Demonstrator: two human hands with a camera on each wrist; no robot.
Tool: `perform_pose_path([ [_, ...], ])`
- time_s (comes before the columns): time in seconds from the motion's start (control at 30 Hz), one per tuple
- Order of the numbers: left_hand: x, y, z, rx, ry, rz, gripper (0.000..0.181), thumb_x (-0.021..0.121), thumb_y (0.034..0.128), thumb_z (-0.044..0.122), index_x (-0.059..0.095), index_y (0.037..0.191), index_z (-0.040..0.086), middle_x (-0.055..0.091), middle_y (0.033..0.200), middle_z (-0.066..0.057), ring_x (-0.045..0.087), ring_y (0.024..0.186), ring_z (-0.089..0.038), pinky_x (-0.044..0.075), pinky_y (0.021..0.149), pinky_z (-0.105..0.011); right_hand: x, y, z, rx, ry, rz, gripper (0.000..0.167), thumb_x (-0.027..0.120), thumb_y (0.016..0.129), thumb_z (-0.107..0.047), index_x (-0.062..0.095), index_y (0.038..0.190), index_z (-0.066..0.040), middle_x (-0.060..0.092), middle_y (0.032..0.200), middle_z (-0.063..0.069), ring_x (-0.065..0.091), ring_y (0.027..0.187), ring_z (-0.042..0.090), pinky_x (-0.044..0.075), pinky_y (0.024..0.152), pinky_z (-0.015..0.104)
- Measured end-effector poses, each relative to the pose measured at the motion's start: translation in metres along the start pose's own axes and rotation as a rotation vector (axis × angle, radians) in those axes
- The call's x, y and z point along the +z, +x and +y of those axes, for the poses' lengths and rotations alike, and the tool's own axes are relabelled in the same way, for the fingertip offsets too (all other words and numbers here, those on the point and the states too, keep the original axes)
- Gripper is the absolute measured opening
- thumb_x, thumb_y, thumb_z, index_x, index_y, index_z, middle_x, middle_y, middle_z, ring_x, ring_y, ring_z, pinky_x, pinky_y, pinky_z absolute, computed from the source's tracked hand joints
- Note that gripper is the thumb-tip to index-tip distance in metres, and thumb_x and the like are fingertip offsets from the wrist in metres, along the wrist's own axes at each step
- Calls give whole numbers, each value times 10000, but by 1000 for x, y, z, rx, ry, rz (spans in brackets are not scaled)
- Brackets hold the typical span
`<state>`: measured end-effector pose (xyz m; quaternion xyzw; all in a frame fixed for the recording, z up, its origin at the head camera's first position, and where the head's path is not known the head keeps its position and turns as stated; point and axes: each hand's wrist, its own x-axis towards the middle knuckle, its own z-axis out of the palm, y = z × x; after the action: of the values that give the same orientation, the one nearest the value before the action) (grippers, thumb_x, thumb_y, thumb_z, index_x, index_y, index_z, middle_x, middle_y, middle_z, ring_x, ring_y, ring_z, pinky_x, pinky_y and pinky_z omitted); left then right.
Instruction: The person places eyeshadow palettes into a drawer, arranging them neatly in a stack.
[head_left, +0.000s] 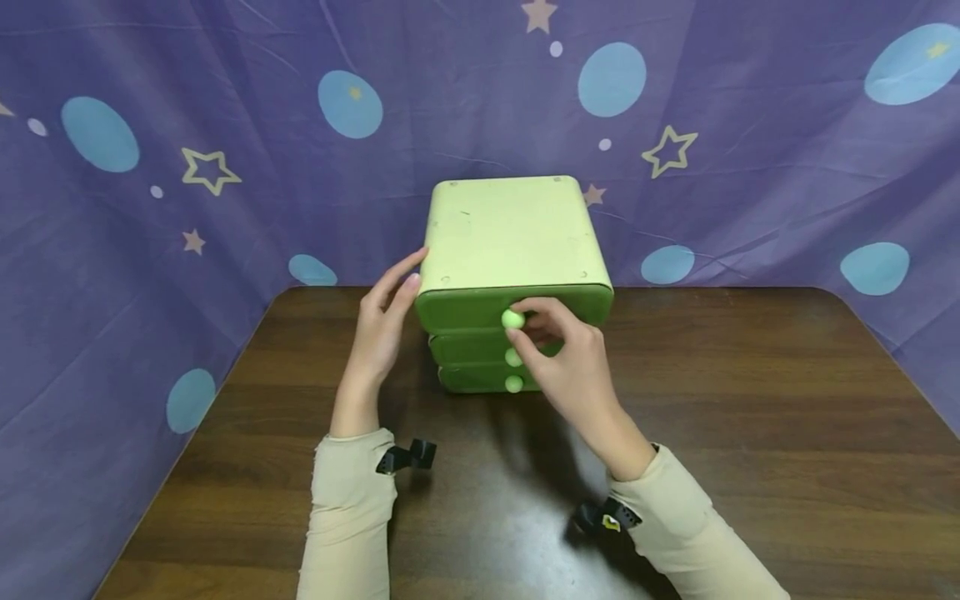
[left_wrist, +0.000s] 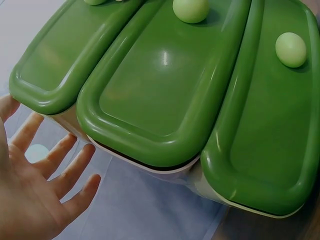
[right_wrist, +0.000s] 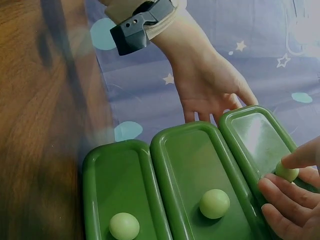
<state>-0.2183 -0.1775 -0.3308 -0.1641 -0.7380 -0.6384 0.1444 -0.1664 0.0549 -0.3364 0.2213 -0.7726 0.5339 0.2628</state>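
Note:
A small cabinet [head_left: 517, 233] with a pale yellow-green top and three green drawers stands on the table. My right hand [head_left: 573, 358] pinches the round light-green knob [head_left: 513, 318] of the top drawer [head_left: 459, 311] between thumb and fingers, as the right wrist view also shows. At the cabinet's left side, my left hand [head_left: 378, 329] rests its fingertips near the top edge. In the left wrist view its fingers [left_wrist: 70, 172] are spread and fairly straight. The middle drawer's knob [right_wrist: 214, 204] and the bottom drawer's knob [right_wrist: 124, 226] are untouched.
The dark wooden table [head_left: 750, 400] extends to both sides and in front of the cabinet. Close behind hangs a purple cloth [head_left: 480, 92] with stars and blue ovals. Each sleeve carries a black wrist-mounted device [head_left: 408, 456].

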Motion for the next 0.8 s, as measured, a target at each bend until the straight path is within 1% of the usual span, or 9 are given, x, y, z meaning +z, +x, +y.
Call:
perform_pose_path([
  [0.23,0,0,0,3,-9,-2,425,510,1029,282,556,1424,132,510,1464,32,394,1368,-104,286,1149,-384,0,3,1,24,5,0,220,758,867,-51,694,1074,-85,730,830,1,672,711,92,559,665,270],
  [0.8,0,-1,1,0,13,4,424,501,1031,290,557,1424,140,512,1460,33,392,1369,-107,274,1153,-386,1,3,4,15,14,3,212,758,870,-63,693,1069,-94,727,822,-6,667,709,93,557,655,268],
])
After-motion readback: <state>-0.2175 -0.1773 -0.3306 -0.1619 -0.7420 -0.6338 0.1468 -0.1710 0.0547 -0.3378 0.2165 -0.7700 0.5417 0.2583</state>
